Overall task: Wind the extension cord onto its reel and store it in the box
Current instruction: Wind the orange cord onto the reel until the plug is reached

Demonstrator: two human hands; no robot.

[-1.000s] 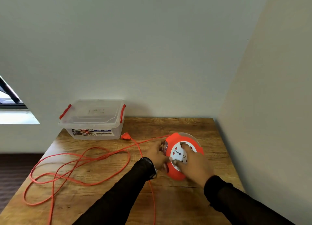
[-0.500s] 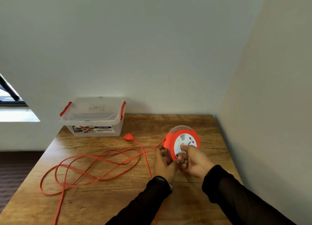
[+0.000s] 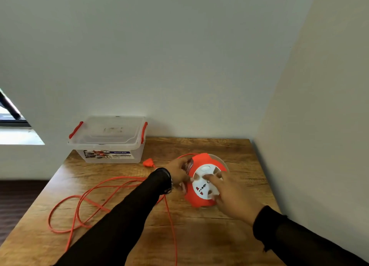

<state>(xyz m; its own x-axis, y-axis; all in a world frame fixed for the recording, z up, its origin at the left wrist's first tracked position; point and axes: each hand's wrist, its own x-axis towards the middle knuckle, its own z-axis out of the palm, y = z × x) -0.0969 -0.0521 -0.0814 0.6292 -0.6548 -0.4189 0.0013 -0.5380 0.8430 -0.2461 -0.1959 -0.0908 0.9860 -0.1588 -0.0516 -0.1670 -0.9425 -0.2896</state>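
An orange reel [image 3: 199, 200] with a white socket face stands tilted on the wooden table [image 3: 209, 237]. My left hand [image 3: 178, 171] grips its left edge, where the cord enters. My right hand [image 3: 231, 195] lies on the white face, fingers on the hub. The orange cord [image 3: 83, 203] sprawls in loose loops over the table's left half, with one strand running off the front edge. Its orange plug [image 3: 148, 162] rests near the box. The clear plastic box [image 3: 111, 139] with red clips stands at the back left, its lid on.
White walls close the table in at the back and on the right. A window and sill [image 3: 18, 137] are at the far left. Dark floor [image 3: 18, 201] lies beyond the table's left edge.
My left hand went from below the reel to its left edge. My right hand shifted across the white face, turning it. The cord loops on the table moved and drew in.
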